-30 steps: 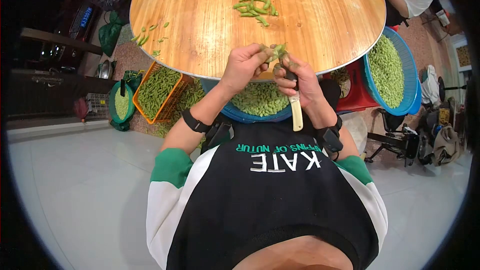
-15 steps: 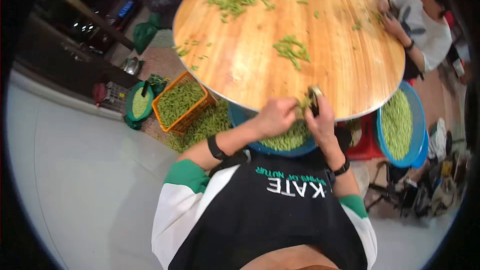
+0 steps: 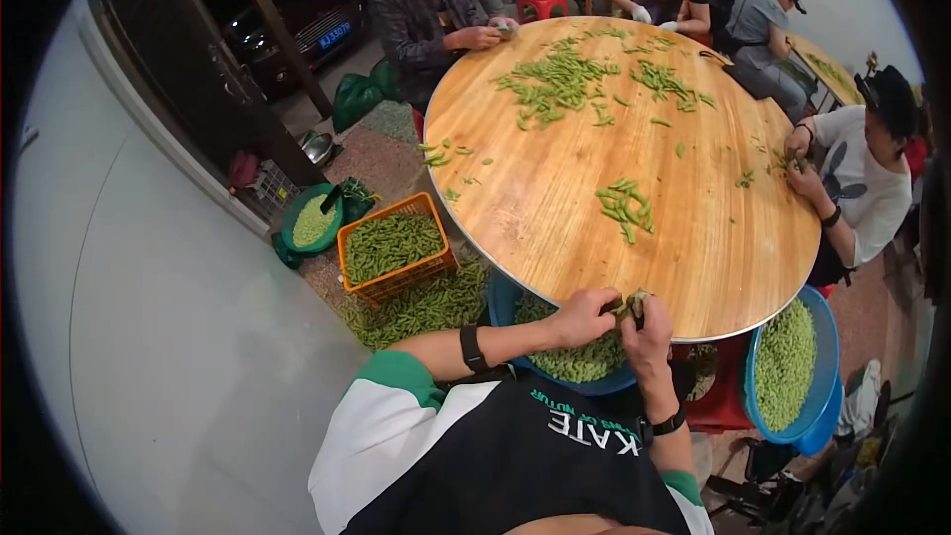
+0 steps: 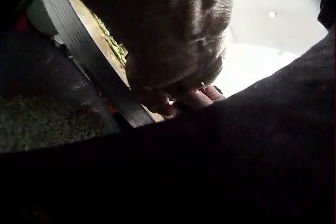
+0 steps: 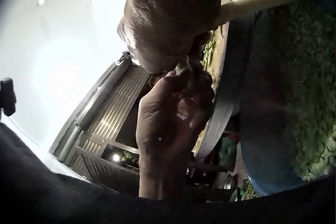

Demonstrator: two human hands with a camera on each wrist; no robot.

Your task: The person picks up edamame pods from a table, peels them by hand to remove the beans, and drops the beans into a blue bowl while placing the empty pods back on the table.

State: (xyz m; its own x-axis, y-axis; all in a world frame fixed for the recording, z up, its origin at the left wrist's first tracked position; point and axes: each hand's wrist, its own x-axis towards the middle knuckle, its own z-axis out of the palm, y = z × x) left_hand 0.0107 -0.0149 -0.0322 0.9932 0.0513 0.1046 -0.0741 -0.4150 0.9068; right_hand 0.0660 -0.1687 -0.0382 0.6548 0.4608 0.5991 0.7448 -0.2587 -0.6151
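Observation:
At the near edge of the round wooden table (image 3: 525, 228), both hands meet over a blue basin (image 3: 502, 302) of shelled green beans (image 3: 584, 359). My left hand (image 3: 582, 319) pinches a green soybean pod (image 3: 621, 305) against the right fingers. My right hand (image 3: 649, 339) grips a knife by its dark middle part; its pale handle (image 5: 262, 2) sticks out behind the fist in the right wrist view. The knife's tip is hidden among the fingers. Dark and close, the left wrist view shows mostly the back of a hand (image 4: 178, 40).
A small pile of pods (image 3: 626, 208) lies mid-table, with a larger heap (image 3: 560, 79) beyond. An orange crate (image 3: 396, 282) of pods stands left, loose pods (image 3: 426, 307) beside it. Another blue basin (image 3: 830, 362) of beans is right. Several people sit around, one (image 3: 857, 168) at the right edge.
The head view has tilted up and turned, so the hands sit lower and more of the table and people show. Both hands stay together at the pod, the knife still in the right.

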